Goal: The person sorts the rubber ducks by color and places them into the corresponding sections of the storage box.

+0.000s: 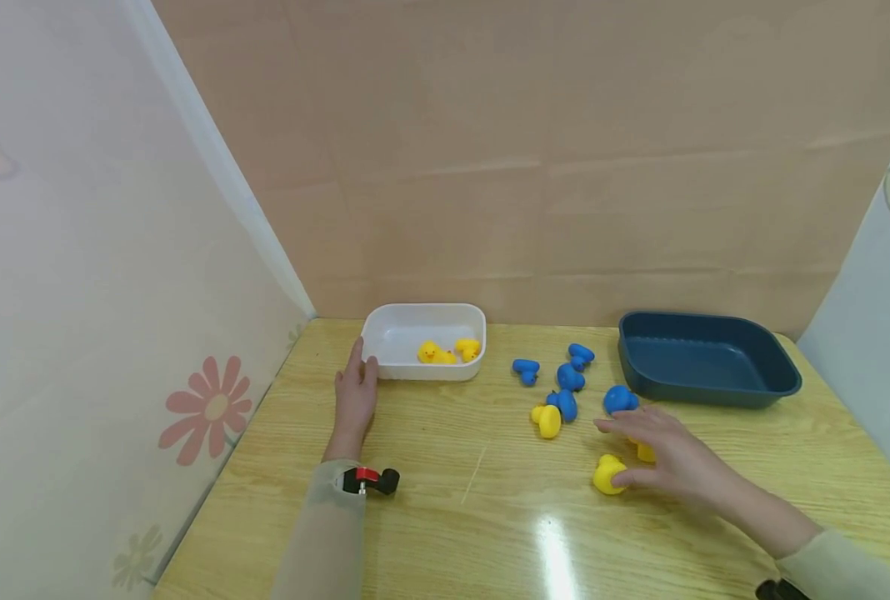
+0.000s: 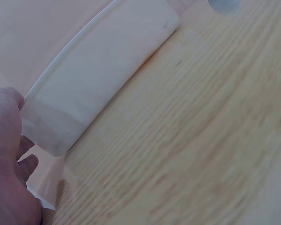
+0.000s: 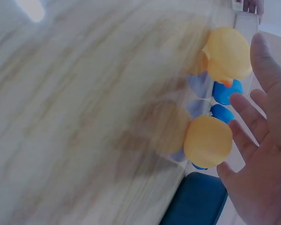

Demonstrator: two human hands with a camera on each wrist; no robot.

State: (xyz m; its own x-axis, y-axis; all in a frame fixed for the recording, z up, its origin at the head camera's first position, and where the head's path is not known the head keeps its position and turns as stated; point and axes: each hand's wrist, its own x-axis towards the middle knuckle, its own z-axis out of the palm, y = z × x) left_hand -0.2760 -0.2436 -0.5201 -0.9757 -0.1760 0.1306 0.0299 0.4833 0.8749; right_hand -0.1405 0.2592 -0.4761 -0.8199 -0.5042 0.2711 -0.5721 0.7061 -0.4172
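Observation:
My left hand (image 1: 355,400) rests at the near left corner of a white plastic bin (image 1: 422,372), its fingers fairly straight along the outside. In the left wrist view the thumb (image 2: 7,101) touches the bin's corner by the rim. Yellow rubber ducks (image 1: 436,353) lie inside. With fingers spread, my right hand (image 1: 670,454) hovers over the table, thumb beside a yellow duck (image 1: 607,475). Another yellow duck (image 1: 646,452) is partly hidden under the palm. The right wrist view shows a gap between the fingers and this rounded yellow duck (image 3: 207,142).
Several small blue rubber toys (image 1: 570,377) lie scattered mid-table, a further yellow toy (image 1: 548,421) among them. One blue toy (image 1: 621,399) sits beyond the right fingertips. A dark blue bin (image 1: 715,393) stands at the back right. Brown paper (image 1: 535,167) covers the back wall.

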